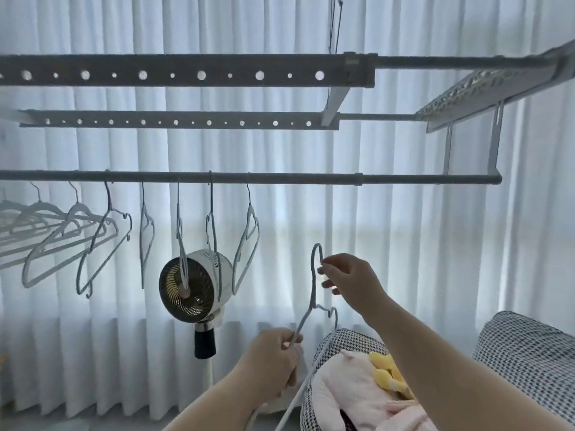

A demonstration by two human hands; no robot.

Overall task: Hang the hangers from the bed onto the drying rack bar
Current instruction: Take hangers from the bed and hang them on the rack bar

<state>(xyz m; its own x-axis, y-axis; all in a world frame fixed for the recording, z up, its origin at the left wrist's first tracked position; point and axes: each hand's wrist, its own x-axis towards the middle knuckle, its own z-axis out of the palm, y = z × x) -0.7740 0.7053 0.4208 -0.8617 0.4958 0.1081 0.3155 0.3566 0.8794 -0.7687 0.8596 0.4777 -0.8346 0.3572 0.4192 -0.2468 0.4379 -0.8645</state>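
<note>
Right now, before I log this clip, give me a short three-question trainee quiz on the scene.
1. True or false: the hanger being held already hangs on the bar.
2. Which hand pinches the hanger's hook? A) left hand B) right hand
3. Fill in: the fan stands to the ___ of the hanger.
Key: 1 false; 2 B; 3 left.

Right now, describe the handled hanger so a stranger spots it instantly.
Find the drying rack bar across the white curtain, then the round fan below. Right of the fan, one grey hanger is held by the left hand and right hand; the other hangers hang from the bar.
</note>
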